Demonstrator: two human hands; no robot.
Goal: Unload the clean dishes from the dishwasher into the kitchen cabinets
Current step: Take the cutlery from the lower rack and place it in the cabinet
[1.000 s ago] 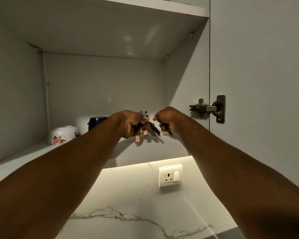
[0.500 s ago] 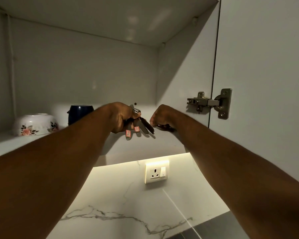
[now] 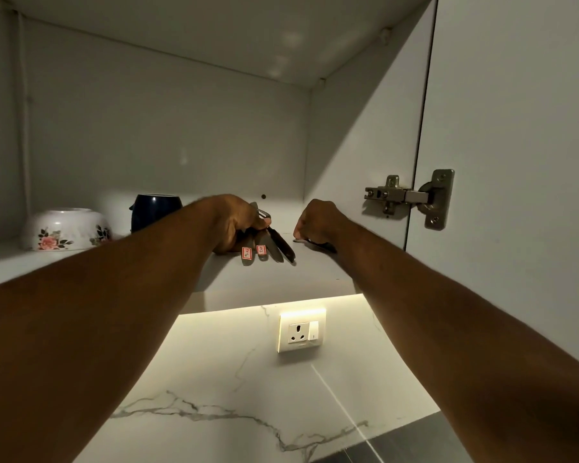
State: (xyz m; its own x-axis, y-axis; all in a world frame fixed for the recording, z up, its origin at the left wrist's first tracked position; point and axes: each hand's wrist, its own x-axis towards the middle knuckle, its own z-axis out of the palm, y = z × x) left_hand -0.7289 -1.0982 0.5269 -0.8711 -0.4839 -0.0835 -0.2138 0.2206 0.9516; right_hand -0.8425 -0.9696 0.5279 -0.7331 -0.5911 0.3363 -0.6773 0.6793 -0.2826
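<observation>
Landmark is the blue mug (image 3: 156,212) standing on the cabinet shelf (image 3: 281,277). Just right of the mug, the left hand (image 3: 236,225) is clenched around a cutlery bundle (image 3: 269,248). The bundle's handles fan out below the fist, and their long axes run from the hand toward the front edge of the shelf, tilted a bit away from the mug. The handle tips are on or just above the shelf; I cannot tell which. Two of the handles carry small red-edged labels. Further right of the mug, the right hand (image 3: 318,222) is knuckles-up, with its fingers curled down onto a single piece (image 3: 316,244). It seems to pinch the end of the piece nearest the mug. The piece lies flat on the shelf with its long axis pointing away from the mug and slightly forward, passing under the wrist. The two hands are near each other but apart, with bare shelf between them. Judgement: the next move is probably to lay the bundle beside the single piece. The left hand is nearer that gap, so the bundle's handles would need to turn parallel to the piece. A floral bowl (image 3: 66,228) sits upside down on the far side of the mug.
</observation>
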